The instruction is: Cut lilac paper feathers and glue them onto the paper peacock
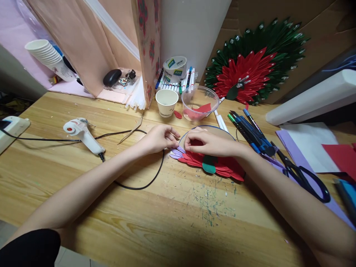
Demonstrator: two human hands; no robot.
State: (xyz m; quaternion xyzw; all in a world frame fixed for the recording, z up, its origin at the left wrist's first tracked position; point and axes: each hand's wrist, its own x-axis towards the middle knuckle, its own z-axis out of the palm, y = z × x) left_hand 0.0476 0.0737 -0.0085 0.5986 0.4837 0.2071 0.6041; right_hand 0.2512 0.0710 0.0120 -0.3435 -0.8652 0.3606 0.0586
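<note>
A round cardboard piece (pixel 214 132) with a blue rim lies on the table, layered along its near side with red paper petals (pixel 228 170). A green paper piece (pixel 209 164) sits among the red ones, and purple paper petals (pixel 178 152) cover the left edge. My left hand (pixel 161 138) is pinched closed at the purple petals, apparently on one of them. Over the cardboard rests my right hand (pixel 208 142), its fingers curled and their tips close to the same petals. Whatever those right fingertips hold is hidden.
Left stands a white glue gun (pixel 83 135) with a black cable (pixel 150 183). Behind are a paper cup (pixel 167 104), a clear bowl (pixel 200 104) with red paper, and tape rolls (pixel 175 69). Black scissors (pixel 300 174) and pens (pixel 247 129) lie right, below a red-green paper craft (pixel 250 70).
</note>
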